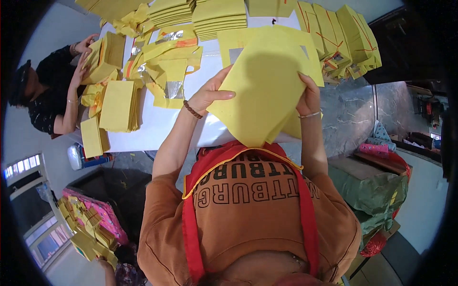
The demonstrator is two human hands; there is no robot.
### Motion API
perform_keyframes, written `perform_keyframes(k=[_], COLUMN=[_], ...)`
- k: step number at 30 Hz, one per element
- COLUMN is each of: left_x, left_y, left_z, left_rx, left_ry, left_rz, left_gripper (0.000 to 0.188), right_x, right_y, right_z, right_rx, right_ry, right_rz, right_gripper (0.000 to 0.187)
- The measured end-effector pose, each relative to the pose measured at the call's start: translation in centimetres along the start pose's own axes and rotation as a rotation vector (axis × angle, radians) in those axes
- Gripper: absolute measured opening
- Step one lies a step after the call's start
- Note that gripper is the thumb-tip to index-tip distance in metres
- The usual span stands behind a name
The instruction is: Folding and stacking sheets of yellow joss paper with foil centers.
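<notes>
Working at a white-topped table (148,126) in a crowded room with a grey marbled floor (350,114). Holding up a large yellow sheet (262,86) over the front of that table, and letting its lower corner hang close to a red apron (224,159). Possibly holding more than one layer, but not showing enough to tell. Gripping the left edge with the left hand (210,97), laying the thumb across the front and tucking the fingers behind; pinching the opposite edge with the right hand (310,97), mostly hiding the fingers. Presumably holding both sides to stop so broad a sheet from folding on itself. Covering part of another yellow sheet (314,64) lying flat beyond. Sharing the table, to the left, with loose yellow pieces (174,71) bearing silvery and orange patches, and with a thick stack (117,107) near the corner. Sharing the far side with tidy piles (219,14), probably squared up to save room, and the far right with bundles (350,31) bound in red cord, likely against slipping apart. Facing, at the left end, a co-worker's hands (82,71) touching another yellow stack (112,50).
</notes>
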State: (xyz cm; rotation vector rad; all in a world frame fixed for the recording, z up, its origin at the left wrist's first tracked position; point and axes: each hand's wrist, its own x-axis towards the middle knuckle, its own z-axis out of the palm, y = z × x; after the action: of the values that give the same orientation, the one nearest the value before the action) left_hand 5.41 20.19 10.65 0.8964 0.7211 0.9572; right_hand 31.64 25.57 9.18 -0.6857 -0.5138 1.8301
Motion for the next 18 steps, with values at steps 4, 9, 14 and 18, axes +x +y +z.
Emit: perform_keyframes(k=[4, 9, 14, 18], left_x=[-2.2, -3.7, -3.9, -3.9], left_y=[-1.7, -3.7, -4.7, -2.5], left_z=[-1.8, -1.7, -1.1, 4.3], left_rx=[-0.076, 0.002, 0.788, 1.330], left_ry=[0.106, 0.384, 0.577, 0.516], left_rz=[0.002, 0.086, 0.260, 0.384], left_gripper=[0.070, 0.065, 0.065, 0.077], right_x=[-0.3, -1.8, -1.8, -2.1], right_y=[2.2, 5.9, 7.4, 8.1], right_z=[2.9, 3.0, 3.4, 5.0], right_rx=[0.288, 0.006, -0.117, -0.045], right_ry=[-0.215, -0.152, -0.084, -0.054], right_rz=[0.096, 0.193, 0.230, 0.188], right_gripper=[0.039, 0.036, 0.031, 0.031])
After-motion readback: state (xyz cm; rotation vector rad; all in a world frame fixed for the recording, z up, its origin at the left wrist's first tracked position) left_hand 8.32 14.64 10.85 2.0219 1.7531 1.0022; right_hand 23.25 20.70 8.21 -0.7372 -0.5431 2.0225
